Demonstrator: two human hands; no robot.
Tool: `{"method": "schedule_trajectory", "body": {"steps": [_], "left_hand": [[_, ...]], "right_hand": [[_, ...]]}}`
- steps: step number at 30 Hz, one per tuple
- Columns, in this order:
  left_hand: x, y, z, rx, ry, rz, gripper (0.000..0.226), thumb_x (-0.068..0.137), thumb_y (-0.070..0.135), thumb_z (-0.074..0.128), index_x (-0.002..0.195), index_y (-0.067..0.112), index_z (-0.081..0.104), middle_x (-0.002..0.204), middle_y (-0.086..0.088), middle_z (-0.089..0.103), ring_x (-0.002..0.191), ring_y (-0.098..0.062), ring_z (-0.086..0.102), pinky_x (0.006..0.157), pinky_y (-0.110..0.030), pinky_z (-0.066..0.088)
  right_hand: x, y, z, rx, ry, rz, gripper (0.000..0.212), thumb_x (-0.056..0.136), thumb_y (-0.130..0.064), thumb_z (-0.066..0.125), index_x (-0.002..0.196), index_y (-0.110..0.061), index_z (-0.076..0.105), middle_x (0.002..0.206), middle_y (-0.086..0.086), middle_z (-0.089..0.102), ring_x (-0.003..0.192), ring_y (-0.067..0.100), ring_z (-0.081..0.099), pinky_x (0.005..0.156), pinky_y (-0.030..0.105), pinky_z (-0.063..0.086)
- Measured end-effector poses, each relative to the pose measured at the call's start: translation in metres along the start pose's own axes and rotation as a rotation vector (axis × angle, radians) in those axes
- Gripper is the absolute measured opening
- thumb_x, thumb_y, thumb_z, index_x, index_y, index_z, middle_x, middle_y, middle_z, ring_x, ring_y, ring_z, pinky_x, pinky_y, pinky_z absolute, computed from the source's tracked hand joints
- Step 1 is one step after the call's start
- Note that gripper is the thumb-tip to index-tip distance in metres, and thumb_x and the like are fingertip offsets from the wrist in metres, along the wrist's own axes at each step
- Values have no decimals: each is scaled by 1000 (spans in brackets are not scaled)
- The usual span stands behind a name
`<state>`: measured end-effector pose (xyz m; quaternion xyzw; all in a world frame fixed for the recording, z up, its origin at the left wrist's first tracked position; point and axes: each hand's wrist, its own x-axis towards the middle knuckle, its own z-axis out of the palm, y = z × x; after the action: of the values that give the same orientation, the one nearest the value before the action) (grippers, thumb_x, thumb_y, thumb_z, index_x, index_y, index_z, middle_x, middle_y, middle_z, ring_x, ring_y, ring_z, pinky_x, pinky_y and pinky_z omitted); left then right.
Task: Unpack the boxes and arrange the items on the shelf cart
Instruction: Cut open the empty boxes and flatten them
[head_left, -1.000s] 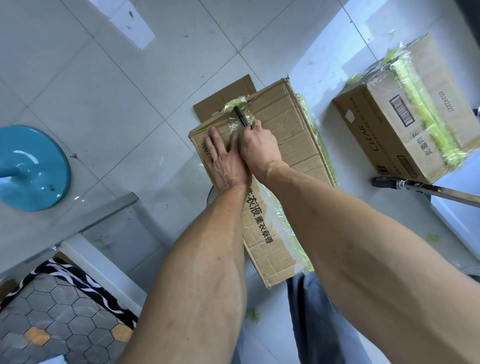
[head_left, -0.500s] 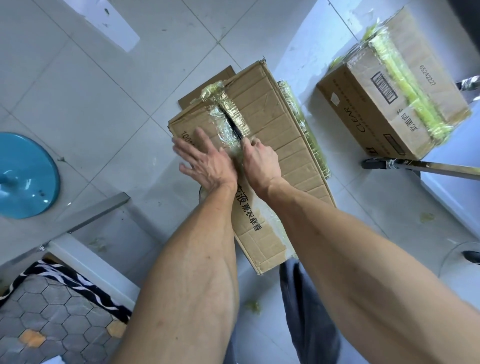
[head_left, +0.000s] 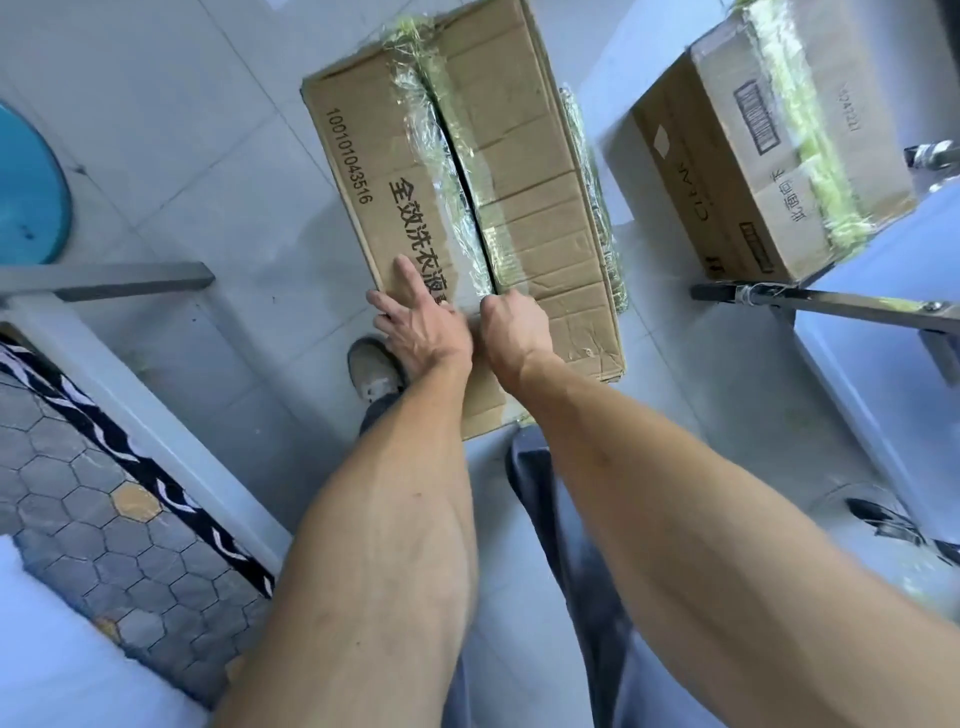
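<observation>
Right hand (head_left: 511, 325), fisted on an unseen cutter, now at box (head_left: 540, 208) near edge, seam slit; left hand (head_left: 423, 325) flat alongside.

Two bare forearms run up from the bottom of the frame, sleeveless and without watch or rings. Below them show dark grey-blue trousers (head_left: 540, 499) and, centre-left, a worn beige shoe (head_left: 373, 370).
</observation>
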<state>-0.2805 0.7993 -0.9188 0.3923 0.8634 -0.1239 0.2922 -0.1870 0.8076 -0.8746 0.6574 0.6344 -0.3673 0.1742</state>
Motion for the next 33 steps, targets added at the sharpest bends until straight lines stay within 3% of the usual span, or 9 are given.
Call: {"method": "schedule_trajectory", "body": {"steps": [8,11,14,16,18,22,26,33], "left_hand": [[-18,-8,17,30,15,-140,78,96,49,45,156,32,-1,150,-32,21,108,-40,55,82,-43,43],[-32,-31,20,18,6,-146,85,92,55,46,157,28,-1,135,-27,43,98,-41,61,76,-41,42],[-56,-64,30,-78,-46,-243,84,93,56,45,156,16,8,120,-25,59,104,-40,61,80,-40,40],[-67,-77,38,-123,-118,-307,77,94,60,40,144,3,25,124,-25,60,111,-40,59,84,-40,40],[-70,-78,42,-177,-168,-343,69,95,61,36,132,3,34,128,-25,58,114,-40,57,86,-41,41],[-62,-66,44,-331,-203,-409,68,97,55,40,138,2,29,137,-26,49,121,-40,52,97,-41,39],[-63,-69,45,-341,-228,-432,70,97,58,39,138,2,27,144,-25,43,129,-40,45,108,-44,32],[-71,-77,57,-291,-219,-443,69,96,63,34,133,5,33,144,-21,46,131,-36,46,109,-41,33]], "right_hand": [[-38,22,36,102,-4,33,22,89,-1,46,88,-3,68,91,18,69,87,40,67,72,39,51],[-39,14,40,144,27,34,24,91,-4,44,90,-5,68,93,16,69,88,38,67,73,38,51],[-42,17,42,203,27,67,20,91,-9,48,89,-5,68,94,17,68,87,38,65,74,37,48],[-47,21,43,227,15,86,10,91,-17,56,88,-11,63,88,14,64,81,35,61,73,33,47],[-53,26,46,253,16,103,10,92,-23,60,96,-14,62,86,10,60,81,32,59,78,33,49],[-62,25,48,311,80,168,24,102,-21,38,86,-15,55,83,13,58,77,34,56,78,35,49],[-73,18,47,239,122,149,20,96,-13,42,94,-11,62,92,13,61,89,36,61,70,32,37],[-83,20,51,176,134,135,28,97,-10,41,105,-8,67,108,15,66,103,37,63,81,36,48]]}}
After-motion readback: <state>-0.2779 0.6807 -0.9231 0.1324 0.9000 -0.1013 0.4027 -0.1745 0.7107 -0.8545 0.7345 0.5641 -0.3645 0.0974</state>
